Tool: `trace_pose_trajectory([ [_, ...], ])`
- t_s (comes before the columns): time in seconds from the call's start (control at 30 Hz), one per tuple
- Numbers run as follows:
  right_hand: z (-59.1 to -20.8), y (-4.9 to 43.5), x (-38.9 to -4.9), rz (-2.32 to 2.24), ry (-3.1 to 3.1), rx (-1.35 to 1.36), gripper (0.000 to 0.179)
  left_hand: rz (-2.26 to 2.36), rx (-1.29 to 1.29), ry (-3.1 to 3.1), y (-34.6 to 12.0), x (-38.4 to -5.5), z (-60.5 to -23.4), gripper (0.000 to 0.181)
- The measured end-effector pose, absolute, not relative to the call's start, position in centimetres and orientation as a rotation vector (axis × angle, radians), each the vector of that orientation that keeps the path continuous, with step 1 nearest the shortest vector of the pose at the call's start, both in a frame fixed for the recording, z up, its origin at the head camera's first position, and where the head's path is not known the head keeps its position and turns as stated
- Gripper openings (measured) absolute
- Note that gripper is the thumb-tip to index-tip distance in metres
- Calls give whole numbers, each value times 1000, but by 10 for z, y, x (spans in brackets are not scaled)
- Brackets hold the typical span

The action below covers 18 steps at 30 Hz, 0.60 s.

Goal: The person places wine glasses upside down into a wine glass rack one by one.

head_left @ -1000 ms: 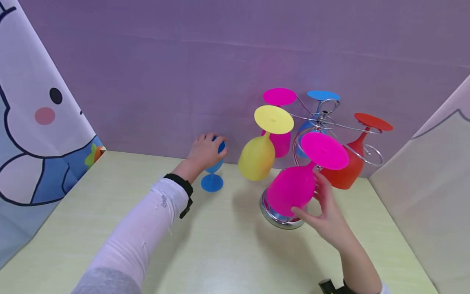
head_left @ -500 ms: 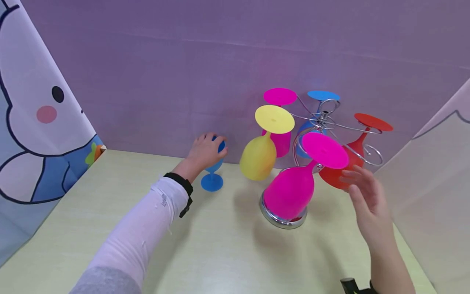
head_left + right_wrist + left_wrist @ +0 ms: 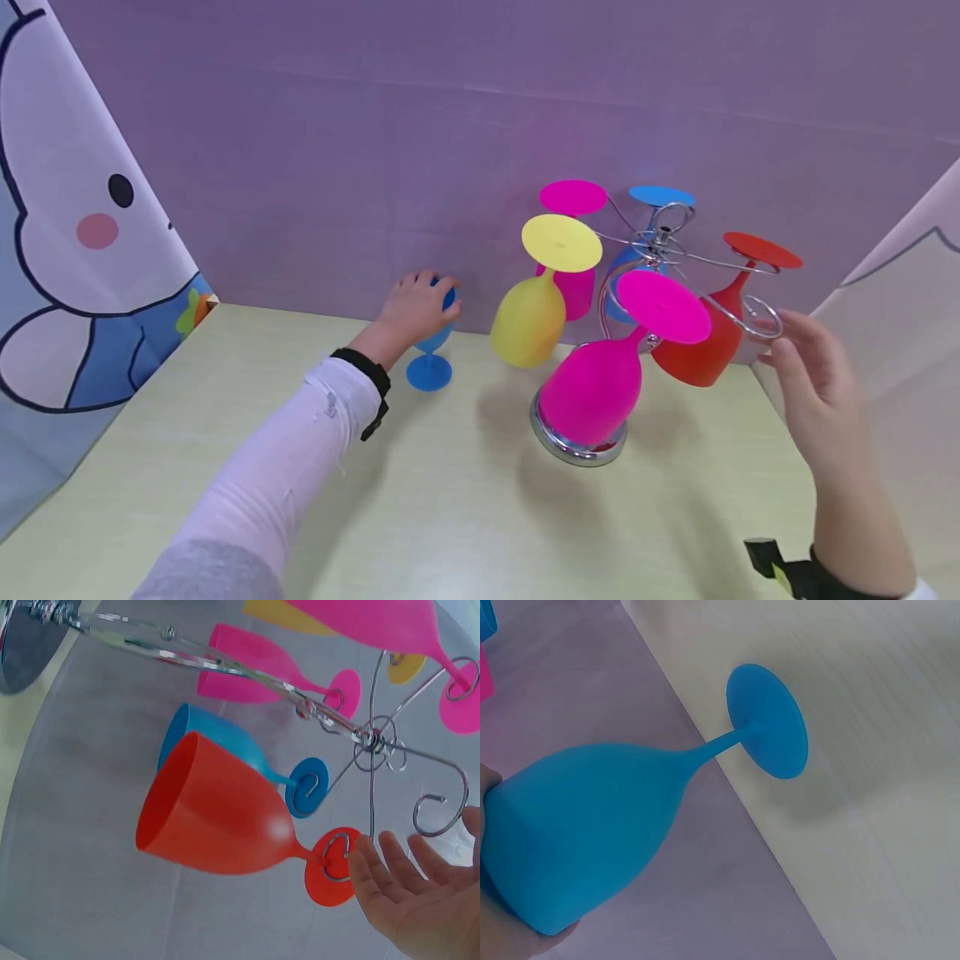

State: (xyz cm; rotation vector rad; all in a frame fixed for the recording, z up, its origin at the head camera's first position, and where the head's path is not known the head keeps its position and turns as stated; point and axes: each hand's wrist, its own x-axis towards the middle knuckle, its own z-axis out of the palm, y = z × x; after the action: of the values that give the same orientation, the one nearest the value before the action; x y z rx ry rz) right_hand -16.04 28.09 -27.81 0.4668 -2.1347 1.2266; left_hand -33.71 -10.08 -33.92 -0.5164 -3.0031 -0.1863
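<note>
My left hand (image 3: 418,308) holds a blue wine glass (image 3: 429,372) by its bowl, foot down, at the back of the table. In the left wrist view the fingers (image 3: 499,930) are at the rim of the blue bowl (image 3: 592,825). Whether its foot touches the tabletop is hard to tell. My right hand (image 3: 825,392) is at the bare curled hook (image 3: 763,321) of a chrome glass rack (image 3: 660,242). The right wrist view shows its fingers (image 3: 401,881) extended beside the hook. Just left of that hand hangs a red wine glass (image 3: 701,337), foot up.
Also upside down on the rack are a front pink glass (image 3: 592,392), a yellow glass (image 3: 528,321), a rear pink glass (image 3: 573,197) and a blue glass (image 3: 660,196). The rack's round base (image 3: 577,457) stands on the pale table (image 3: 420,500). Purple cloth (image 3: 337,167) backs the table.
My right hand has let go of the front pink glass and moved right, past the red glass, to the bare hook. The left hand and blue glass have barely shifted.
</note>
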Motion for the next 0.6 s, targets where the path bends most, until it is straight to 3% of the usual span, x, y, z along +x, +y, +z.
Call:
trace_pose_trajectory([
  [0.6, -267, 269, -149, 794, -2457, 162, 43, -204, -522, -2980, -128, -322, -341, 48],
])
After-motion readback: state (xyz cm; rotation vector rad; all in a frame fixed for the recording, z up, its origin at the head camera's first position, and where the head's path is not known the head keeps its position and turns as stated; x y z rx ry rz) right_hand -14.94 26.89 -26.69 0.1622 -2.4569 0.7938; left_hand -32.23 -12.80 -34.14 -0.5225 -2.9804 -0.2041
